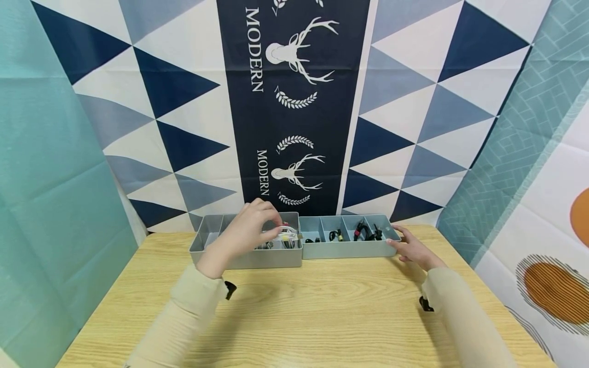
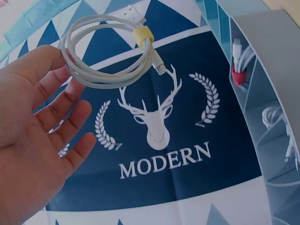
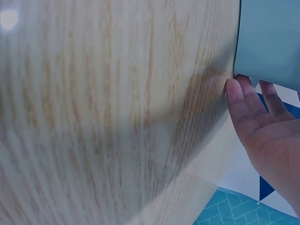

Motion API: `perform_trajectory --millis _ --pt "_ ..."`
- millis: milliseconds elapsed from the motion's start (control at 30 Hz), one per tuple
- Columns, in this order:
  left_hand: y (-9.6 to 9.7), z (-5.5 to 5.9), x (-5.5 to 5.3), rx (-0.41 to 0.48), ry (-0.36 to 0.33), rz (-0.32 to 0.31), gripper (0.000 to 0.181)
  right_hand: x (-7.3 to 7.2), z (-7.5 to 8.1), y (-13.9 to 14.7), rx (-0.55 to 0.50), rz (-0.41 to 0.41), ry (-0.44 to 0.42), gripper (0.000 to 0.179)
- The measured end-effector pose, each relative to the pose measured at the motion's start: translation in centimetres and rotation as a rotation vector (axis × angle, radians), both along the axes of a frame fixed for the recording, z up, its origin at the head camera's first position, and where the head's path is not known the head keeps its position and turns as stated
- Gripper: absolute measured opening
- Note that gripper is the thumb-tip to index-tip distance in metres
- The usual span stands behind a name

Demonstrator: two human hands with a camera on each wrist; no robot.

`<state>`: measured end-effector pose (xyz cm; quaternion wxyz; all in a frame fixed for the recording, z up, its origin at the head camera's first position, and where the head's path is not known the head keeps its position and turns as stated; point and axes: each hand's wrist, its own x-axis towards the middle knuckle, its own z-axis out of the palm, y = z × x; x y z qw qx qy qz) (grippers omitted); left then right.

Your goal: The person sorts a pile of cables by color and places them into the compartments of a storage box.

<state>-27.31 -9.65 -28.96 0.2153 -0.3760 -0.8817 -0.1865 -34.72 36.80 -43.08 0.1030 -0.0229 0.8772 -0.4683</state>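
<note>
Between the thumb and fingertips of my left hand [image 1: 246, 230] is pinched a coiled white USB cable [image 2: 110, 83], fastened by a yellow tie [image 2: 143, 36]. In the head view the coil is above the right part of a grey divided box [image 1: 271, 259]; its other fingers are spread apart. My right hand [image 1: 412, 250] rests its fairly straight fingers against the right end of a light blue divided box [image 1: 349, 249]. In the right wrist view the fingertips [image 3: 234, 89] touch that box near the tabletop.
White cables, one with a red tie [image 2: 239, 75], lie in the grey box. Black cables [image 1: 363, 231] sit in the blue box's compartments. The boxes stand side by side at the back of the wooden table [image 1: 317, 312], before a patterned cloth [image 1: 290, 102].
</note>
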Motion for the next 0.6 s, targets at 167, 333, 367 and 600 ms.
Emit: perform_trajectory --millis 167,333,367,600 --pt "-0.8 0.0 -0.5 0.003 0.032 0.019 0.005 0.2 0.1 -0.2 0.004 -0.009 -0.019 0.076" --pt "-1.8 0.0 -0.8 0.000 0.052 0.058 0.004 0.2 0.2 -0.2 0.017 -0.016 -0.032 0.082" --pt "-2.0 0.1 -0.9 -0.003 0.054 0.068 0.004 0.1 0.2 -0.2 0.020 -0.015 -0.032 0.083" --pt "-3.2 0.5 -1.4 0.005 0.034 0.135 0.004 0.2 0.2 -0.2 0.024 -0.013 -0.023 0.079"
